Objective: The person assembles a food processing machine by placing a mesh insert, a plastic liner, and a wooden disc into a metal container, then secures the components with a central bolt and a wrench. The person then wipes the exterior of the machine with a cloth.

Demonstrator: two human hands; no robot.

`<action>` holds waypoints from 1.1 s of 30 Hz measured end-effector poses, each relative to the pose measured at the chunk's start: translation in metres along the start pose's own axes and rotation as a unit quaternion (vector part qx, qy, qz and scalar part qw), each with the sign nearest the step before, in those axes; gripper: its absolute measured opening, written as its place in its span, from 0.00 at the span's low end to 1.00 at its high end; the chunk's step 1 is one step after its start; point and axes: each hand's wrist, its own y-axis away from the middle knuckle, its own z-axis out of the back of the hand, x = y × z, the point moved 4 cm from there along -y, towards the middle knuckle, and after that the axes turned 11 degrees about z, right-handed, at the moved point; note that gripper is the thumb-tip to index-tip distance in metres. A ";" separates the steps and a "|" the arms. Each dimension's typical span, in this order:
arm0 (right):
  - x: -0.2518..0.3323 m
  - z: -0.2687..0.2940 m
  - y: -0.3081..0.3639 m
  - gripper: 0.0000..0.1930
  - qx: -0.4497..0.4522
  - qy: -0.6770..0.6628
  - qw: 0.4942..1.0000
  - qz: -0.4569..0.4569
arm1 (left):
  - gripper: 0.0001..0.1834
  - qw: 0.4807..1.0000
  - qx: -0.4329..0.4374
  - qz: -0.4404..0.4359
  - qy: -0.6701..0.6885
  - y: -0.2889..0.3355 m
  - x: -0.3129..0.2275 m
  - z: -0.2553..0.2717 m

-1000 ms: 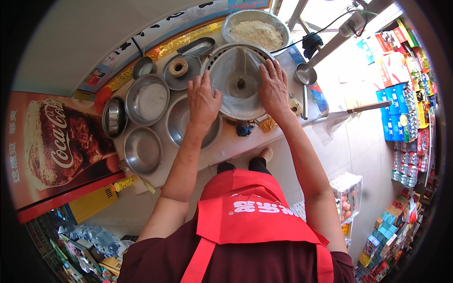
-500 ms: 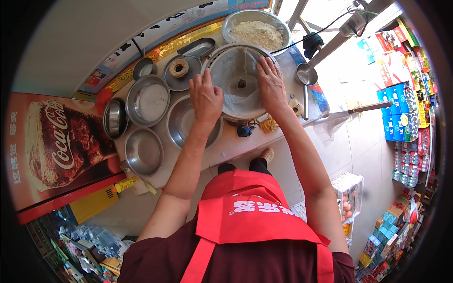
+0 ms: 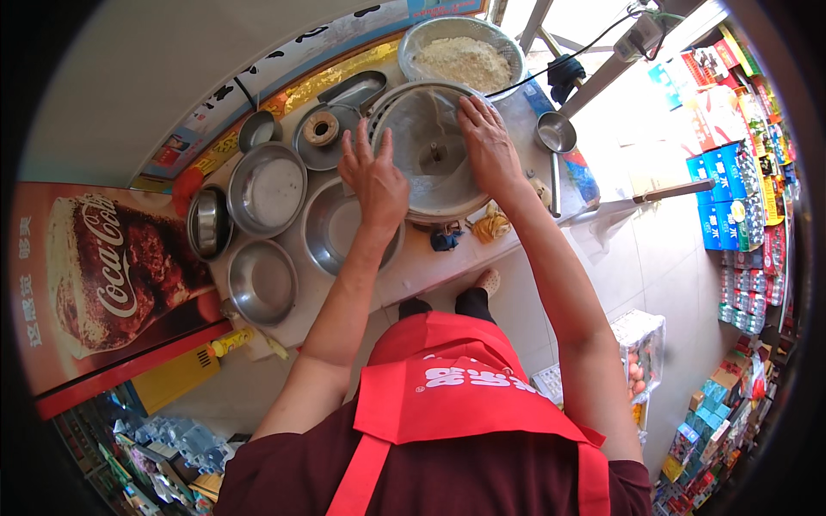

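A wide round metal basin (image 3: 422, 191) stands on the counter before me, with a short dark spindle (image 3: 438, 153) at its centre. Greyish, see-through sheeting (image 3: 411, 138) lines its inside. My right hand (image 3: 489, 142) lies along the right side of the basin's rim, fingers stretched out over the sheeting. At the left side, my left hand (image 3: 379, 182) is open with its fingers apart and nothing held; whether it touches the rim cannot be made out. Under my left wrist lies a shallow metal bowl (image 3: 323, 228).
Several metal bowls, one with a whitish residue (image 3: 274, 185), crowd the counter's left. Behind the basin stands a perforated bowl of pale powder (image 3: 465, 64). A metal ladle (image 3: 556, 133) lies right, crumpled yellow cloth (image 3: 490, 225) in front. A cable (image 3: 551, 70) crosses behind.
My left hand has gone from curled fingers at the rim to raised, spread fingers. My right hand stays on the right side, shifted slightly. The view has moved a little.
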 end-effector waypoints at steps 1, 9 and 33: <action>-0.002 -0.001 -0.001 0.23 0.013 -0.004 1.000 -0.002 | 0.30 1.000 0.000 0.008 -0.002 0.001 0.000 -0.001; 0.037 0.024 0.003 0.18 -0.044 -0.065 0.994 0.069 | 0.31 0.994 -0.017 0.083 -0.065 0.001 -0.006 0.000; 0.056 -0.045 -0.016 0.21 0.244 -0.254 0.935 0.034 | 0.28 0.993 -0.009 0.063 0.103 -0.007 0.014 -0.015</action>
